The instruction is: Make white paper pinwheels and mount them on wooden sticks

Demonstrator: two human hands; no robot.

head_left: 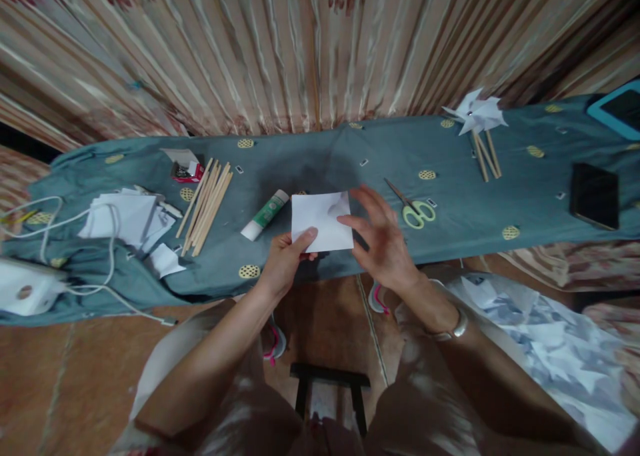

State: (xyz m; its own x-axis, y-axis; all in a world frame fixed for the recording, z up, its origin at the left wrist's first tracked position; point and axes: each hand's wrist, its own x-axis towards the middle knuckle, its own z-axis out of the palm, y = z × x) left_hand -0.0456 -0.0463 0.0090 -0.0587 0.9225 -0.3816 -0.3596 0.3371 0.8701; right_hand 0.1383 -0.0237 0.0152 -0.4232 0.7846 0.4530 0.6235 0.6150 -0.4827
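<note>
A white square of paper (319, 219) is held just above the near edge of the cloth-covered table. My left hand (285, 259) grips its lower left side, thumb on top and fingers beneath. My right hand (383, 239) is at the paper's right edge with its fingers apart, the index fingertip at the sheet; whether it presses on it I cannot tell. Left of the paper lies a green and white glue stick (265, 215). To the right are scissors (415, 209) with pale green handles, their blades partly apart.
Wooden sticks (206, 206), a red box (188, 169) and stacked paper squares (125, 219) lie on the left, near a white power strip (30, 288) with cables. Paper pinwheels (477, 115) on sticks, a black phone (595, 196) and a blue-framed device (620, 109) are right. A bag of white paper pieces (555, 336) stands below.
</note>
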